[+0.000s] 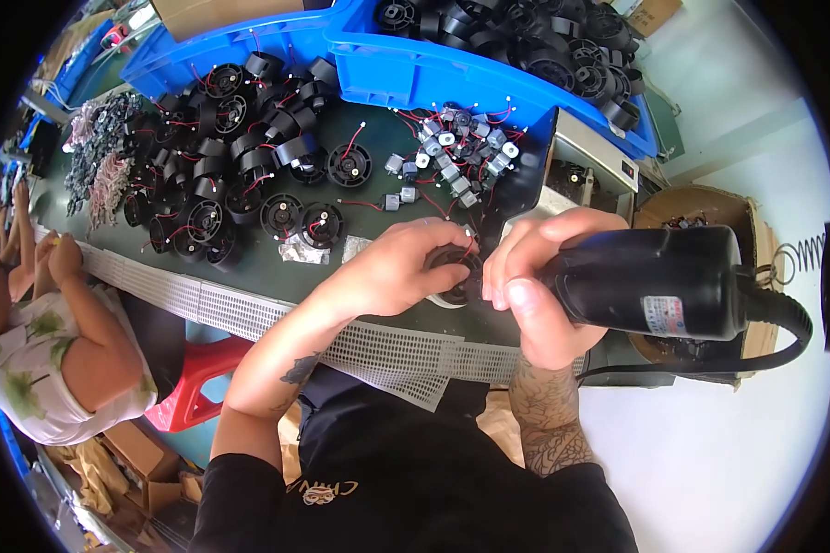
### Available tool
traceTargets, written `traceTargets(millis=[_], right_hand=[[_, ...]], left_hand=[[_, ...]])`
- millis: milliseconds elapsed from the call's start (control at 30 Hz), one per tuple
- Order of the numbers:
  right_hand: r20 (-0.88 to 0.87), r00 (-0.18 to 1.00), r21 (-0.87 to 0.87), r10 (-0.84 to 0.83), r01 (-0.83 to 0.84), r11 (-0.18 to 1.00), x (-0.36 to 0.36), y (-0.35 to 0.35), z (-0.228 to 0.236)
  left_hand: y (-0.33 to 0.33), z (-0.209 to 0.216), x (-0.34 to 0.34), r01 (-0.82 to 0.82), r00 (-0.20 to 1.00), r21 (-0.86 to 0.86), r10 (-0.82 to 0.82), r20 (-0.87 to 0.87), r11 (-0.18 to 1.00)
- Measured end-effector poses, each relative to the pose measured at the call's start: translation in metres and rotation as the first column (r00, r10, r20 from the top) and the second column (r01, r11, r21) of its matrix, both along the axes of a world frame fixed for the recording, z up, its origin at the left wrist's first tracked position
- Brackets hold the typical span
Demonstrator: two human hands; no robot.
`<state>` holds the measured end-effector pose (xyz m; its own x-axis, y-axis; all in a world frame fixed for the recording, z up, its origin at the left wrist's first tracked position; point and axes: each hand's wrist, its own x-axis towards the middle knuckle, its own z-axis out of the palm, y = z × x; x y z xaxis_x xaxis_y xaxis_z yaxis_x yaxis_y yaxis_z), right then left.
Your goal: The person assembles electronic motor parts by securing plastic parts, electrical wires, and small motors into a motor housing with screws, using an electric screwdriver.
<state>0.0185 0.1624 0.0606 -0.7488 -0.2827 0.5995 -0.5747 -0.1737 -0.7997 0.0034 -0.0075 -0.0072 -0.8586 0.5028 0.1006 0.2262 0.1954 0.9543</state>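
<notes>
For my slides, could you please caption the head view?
Right hand holds a corded black tool, left hand a round black part, at a green worktable.

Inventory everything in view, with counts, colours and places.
Table: one, dark green, centre
Bins: two, blue, table's back
Housings: many, black, table's left, right bin
Small motors: many, silvery, mid-table
Wire bundles: several, mixed, far left
Metal-cased box: one, pale, right of motors
Cardboard boxes: several, brown, right and left
Perforated strips: several, grey, near edge
Stool: one, red, left
Co-worker: at least one, patterned top, left
Power tool: one, black, centre-right
Shirt: one, black, bottom
Left hand: one, on round part
Right hand: one, on power tool
</notes>
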Motion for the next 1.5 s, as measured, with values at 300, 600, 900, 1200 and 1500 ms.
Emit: traceTargets(millis=[300, 600, 900, 1200, 1500], right_hand=[[-0.033, 0.998, -0.429, 0.062, -0.071, 0.900, 0.001, 0.040, 0.015], [0.187, 0.979, -0.410, -0.084, 0.155, 0.899, 0.011, 0.051, -0.008], [0.155, 0.987, -0.377, -0.040, 0.097, 0.921, 0.011, 0.049, -0.015], [0.227, 0.969, -0.347, -0.099, 0.176, 0.921, 0.013, 0.048, -0.016], [0.267, 0.963, -0.384, -0.047, 0.150, 0.911, 0.014, 0.057, -0.021]], left_hand=[[0.004, 0.004, 0.011, -0.191, 0.936, 0.039, 0.194, -0.293, 0.981], [-0.071, 0.057, -0.024, -0.751, 0.608, 0.076, 0.733, -0.306, 0.655], [-0.134, 0.063, -0.078, -0.928, 0.287, -0.129, 0.451, -0.845, 0.349], [-0.019, 0.010, -0.042, -0.353, 0.861, -0.870, -0.245, -0.446, 0.344], [-0.001, 0.054, -0.084, -0.190, 0.896, -0.663, -0.148, -0.418, 0.724]])
